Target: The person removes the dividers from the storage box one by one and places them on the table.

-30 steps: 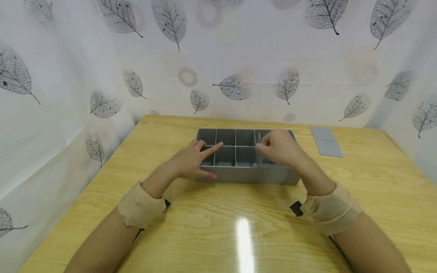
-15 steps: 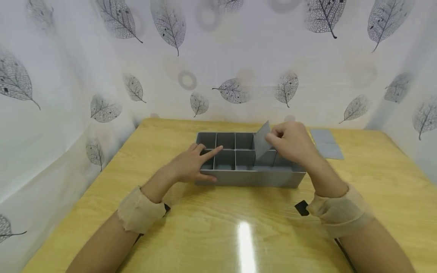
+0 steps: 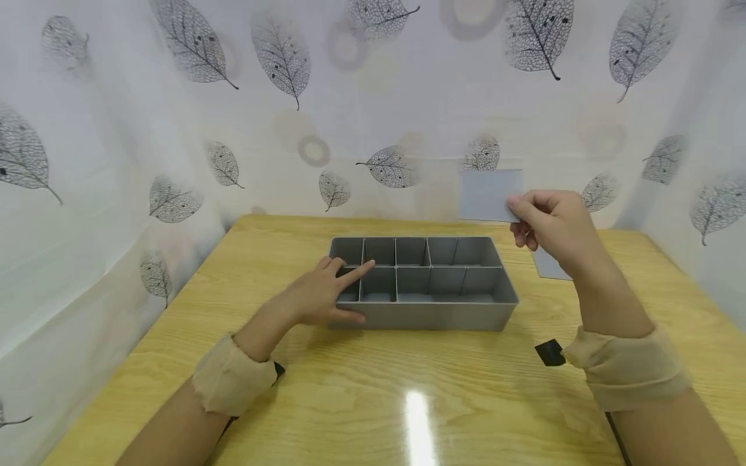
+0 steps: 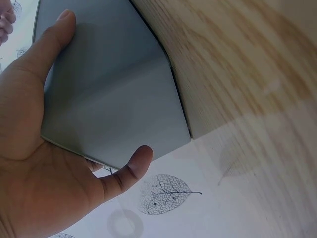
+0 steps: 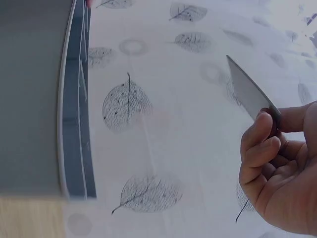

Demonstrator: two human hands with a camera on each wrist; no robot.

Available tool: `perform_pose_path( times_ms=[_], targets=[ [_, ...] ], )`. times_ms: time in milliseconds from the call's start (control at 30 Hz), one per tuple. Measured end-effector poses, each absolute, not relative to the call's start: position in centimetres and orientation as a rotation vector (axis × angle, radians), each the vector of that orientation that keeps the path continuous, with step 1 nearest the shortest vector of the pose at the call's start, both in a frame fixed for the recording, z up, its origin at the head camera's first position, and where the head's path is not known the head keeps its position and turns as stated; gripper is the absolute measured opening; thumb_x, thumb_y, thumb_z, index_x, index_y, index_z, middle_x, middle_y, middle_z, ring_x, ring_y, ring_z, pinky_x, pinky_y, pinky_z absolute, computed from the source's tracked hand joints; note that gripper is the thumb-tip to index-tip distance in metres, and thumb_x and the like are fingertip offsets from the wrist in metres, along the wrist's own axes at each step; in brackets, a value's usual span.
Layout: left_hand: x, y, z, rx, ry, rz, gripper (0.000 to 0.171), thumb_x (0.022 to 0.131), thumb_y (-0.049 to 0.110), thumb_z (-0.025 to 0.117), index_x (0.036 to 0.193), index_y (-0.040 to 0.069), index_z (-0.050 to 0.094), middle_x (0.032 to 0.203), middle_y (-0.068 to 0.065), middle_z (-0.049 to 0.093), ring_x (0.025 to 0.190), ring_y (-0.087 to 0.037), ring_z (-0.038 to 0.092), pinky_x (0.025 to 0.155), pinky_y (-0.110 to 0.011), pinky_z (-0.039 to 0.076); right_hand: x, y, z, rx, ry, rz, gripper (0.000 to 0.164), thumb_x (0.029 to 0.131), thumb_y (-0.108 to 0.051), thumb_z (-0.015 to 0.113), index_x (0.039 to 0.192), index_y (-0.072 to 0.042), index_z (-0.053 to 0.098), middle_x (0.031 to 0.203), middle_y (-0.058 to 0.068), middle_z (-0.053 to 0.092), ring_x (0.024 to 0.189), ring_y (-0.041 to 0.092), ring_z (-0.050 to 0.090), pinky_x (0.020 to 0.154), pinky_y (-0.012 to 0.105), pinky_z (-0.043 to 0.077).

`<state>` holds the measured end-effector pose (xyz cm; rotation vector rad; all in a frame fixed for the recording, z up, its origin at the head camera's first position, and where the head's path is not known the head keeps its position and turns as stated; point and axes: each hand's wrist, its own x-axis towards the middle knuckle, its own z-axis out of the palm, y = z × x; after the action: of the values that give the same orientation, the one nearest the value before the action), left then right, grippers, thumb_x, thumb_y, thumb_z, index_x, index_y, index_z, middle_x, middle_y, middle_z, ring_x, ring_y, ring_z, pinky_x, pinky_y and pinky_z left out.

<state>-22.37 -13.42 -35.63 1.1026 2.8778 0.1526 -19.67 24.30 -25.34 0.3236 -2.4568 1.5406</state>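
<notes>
The right hand [image 3: 559, 223] pinches a thin grey panel [image 3: 486, 194] by its lower right corner between thumb and fingers, holding it in the air above and beyond the right end of a grey compartment box [image 3: 422, 317]. The left hand [image 3: 320, 291] has its fingers spread wide and rests on the box's left end, thumb against the front wall. Another panel [image 3: 550, 265] lies on the surface [image 3: 326, 388] to the right, partly hidden. The step in hand seems to be taking out dividers, the box's right side being undivided in both rows. The next move likely calls for lowering the pinched panel flat beside the other before loosening the pinch.
</notes>
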Motion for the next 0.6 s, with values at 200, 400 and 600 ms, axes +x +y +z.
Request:
perform_pose_path(
  times_ms=[200,400,600],
  targets=[
    [-22.3,-13.3,-35.4,1.109,2.875,0.157,0.100,0.084,0.068,0.066,0.161,0.028,0.019,0.138,-0.024,0.044,0.125,-0.038,0.044,0.094,-0.052,0.050,-20.6,28.6,-26.2,0.229,-2.554,1.626,0.035,0.103,-0.031,0.055,0.081,-0.008,0.069,0.068,-0.001,0.060,0.055,0.013,0.050,0.049,0.027,0.042],
    [-22.0,-13.2,-35.3,1.098,2.879,0.174,0.099,0.083,0.067,0.067,0.161,0.027,0.020,0.138,-0.024,0.045,0.125,-0.038,0.044,0.094,-0.052,0.050,-21.4,33.6,-28.6,0.091,-2.817,1.612,0.034,0.106,-0.031,0.049,0.084,-0.015,0.069,0.070,-0.007,0.063,0.060,0.008,0.052,0.053,0.024,0.043],
    [-21.9,-13.3,-35.2,1.097,2.878,0.188,0.099,0.083,0.066,0.068,0.161,0.026,0.021,0.139,-0.024,0.045,0.128,-0.040,0.043,0.095,-0.054,0.050,-20.3,37.5,-31.7,-0.056,-3.012,1.682,0.034,0.108,-0.032,0.041,0.099,-0.008,0.063,0.081,-0.004,0.060,0.065,0.008,0.052,0.057,0.023,0.043]
  ],
)
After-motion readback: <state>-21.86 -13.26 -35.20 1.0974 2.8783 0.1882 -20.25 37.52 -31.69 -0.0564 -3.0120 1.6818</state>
